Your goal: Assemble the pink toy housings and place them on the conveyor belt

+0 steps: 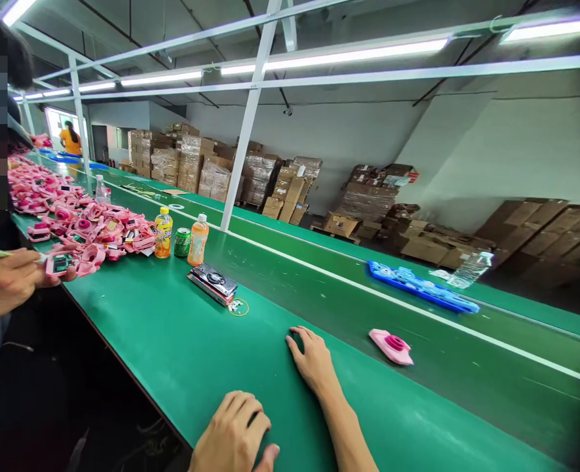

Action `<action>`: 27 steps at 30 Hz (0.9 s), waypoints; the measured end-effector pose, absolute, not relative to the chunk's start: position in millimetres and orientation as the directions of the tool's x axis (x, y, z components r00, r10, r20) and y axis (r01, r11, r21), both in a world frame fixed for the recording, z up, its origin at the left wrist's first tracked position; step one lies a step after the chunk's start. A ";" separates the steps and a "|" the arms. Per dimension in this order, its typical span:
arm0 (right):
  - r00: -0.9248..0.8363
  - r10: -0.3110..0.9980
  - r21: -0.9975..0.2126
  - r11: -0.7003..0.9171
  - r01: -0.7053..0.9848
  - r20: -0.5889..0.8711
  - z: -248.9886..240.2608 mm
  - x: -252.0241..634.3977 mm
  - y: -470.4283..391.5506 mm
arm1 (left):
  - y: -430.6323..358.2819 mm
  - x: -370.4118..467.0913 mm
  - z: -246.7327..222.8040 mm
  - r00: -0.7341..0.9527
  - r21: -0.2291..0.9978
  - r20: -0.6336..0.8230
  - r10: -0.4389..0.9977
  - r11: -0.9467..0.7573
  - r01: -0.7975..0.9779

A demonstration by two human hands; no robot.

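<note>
Fingers of the left hand [233, 432] and right hand [314, 364] are loosely bent and parted, with nothing seen in their grasp; whether the fingertips press on the surface is hard to tell. Largest is the long, smooth green worktop [137, 321], with a darker green belt [339, 301] alongside it. Beyond stand stacks of brown cardboard cartons [189, 160], and at the left a big heap of pink plastic camera-shaped pieces [107, 229], beside which a co-worker's hand [4, 282] is raised. A bright blue, shallow plastic tray [417, 296] sits across the belt, followed in size by a flat black-and-silver box with a camera picture [213, 282]. Smaller yet, the single pink plastic camera-shaped piece with a magenta round centre [392, 347] lies on the belt, to the right of the right hand and nearer to it than to the left. It looks light and stiff, a hollow shell perhaps, smooth enough to slide if nudged; its raised centre could snag or crack under a hard squeeze, so the long outer sides seem the better hold. Green surface spans the gap from the right hand to the piece, while the worktop's near edge drops away left of the left hand, and the blue tray lies well beyond the piece.
</note>
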State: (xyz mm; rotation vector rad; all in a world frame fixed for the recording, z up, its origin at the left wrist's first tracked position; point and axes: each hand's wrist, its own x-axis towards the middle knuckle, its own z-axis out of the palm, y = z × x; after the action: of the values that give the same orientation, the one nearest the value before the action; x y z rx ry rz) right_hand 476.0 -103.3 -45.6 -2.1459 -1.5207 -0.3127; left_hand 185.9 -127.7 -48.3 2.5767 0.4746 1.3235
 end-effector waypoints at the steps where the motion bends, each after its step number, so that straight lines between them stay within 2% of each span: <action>1: 0.353 0.821 -0.255 -0.260 0.931 0.450 -44.8 475.8 -103.3 | -127.5 185.9 -49.0 0.547 0.322 0.751 0.370 -0.928 0.185; 7: 0.362 0.826 -0.252 -0.274 0.928 0.433 -37.7 470.3 -105.9 | -128.3 185.3 -52.7 0.565 0.340 0.733 0.378 -0.924 0.178; 12: 0.364 0.841 -0.268 -0.272 0.924 0.401 -27.5 461.7 -103.4 | -134.4 176.2 -35.2 0.598 0.457 0.653 0.464 -0.872 0.177; 14: 0.373 0.843 -0.281 -0.278 0.919 0.388 -19.3 455.6 -102.1 | -134.8 173.9 -26.9 0.622 0.469 0.624 0.473 -0.863 0.187; 18: 0.417 0.828 -0.302 -0.316 0.899 0.375 0.3 429.1 -116.6 | -134.9 164.6 -27.0 0.661 0.364 0.639 0.394 -0.911 0.191; 21: 0.465 0.816 -0.296 -0.376 0.878 0.343 12.9 412.4 -125.9 | -121.9 155.7 -41.1 0.644 0.242 0.712 0.281 -0.958 0.151; 24: 0.501 0.812 -0.273 -0.431 0.860 0.298 14.1 419.7 -120.6 | -97.8 161.2 -59.3 0.684 0.137 0.713 0.153 -0.988 0.078; 27: 0.502 0.821 -0.259 -0.440 0.860 0.272 6.8 426.8 -118.3 | -89.4 164.3 -68.7 0.709 0.123 0.690 0.144 -0.989 0.081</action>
State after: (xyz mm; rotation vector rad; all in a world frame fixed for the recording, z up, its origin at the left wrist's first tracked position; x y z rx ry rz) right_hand 426.8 -118.3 6.8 -2.3882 -1.3998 -0.1492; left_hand 164.3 -89.4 -68.7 2.8263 0.1859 1.1527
